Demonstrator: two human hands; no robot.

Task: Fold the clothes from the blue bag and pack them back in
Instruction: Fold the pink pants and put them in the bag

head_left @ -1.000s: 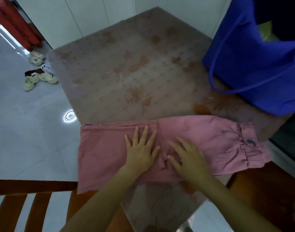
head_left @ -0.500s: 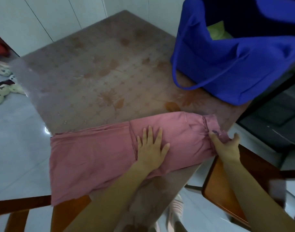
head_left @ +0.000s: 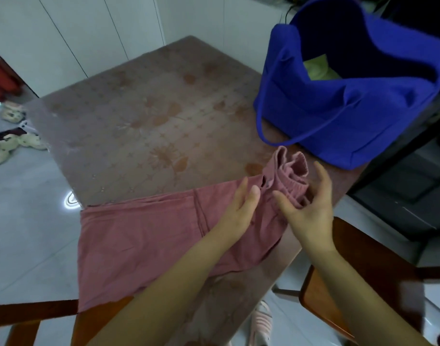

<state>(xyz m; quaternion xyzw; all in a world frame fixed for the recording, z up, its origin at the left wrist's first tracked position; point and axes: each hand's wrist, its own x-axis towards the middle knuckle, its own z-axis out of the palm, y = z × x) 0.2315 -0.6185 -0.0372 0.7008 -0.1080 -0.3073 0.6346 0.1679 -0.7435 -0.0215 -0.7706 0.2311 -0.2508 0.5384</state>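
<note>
Pink trousers (head_left: 149,236) lie across the near edge of the table (head_left: 144,121), their leg ends hanging off the left side. My right hand (head_left: 306,208) has the elastic waistband bunched in its fingers and lifted off the table at the right. My left hand (head_left: 239,211) rests flat on the fabric just left of the waistband, fingers straight. The blue bag (head_left: 339,101) stands open at the table's far right, strap looped on the table, with a yellow-green garment (head_left: 319,71) inside.
A wooden chair (head_left: 364,275) stands to the right of the table and another chair's back (head_left: 26,313) at the lower left. Slippers (head_left: 11,143) lie on the grey floor at left. White cabinets stand behind the table.
My right hand has lifted the waistband end and brought it leftward and up. My left hand has slid right toward the waistband. The view has shifted, showing more of the bag.
</note>
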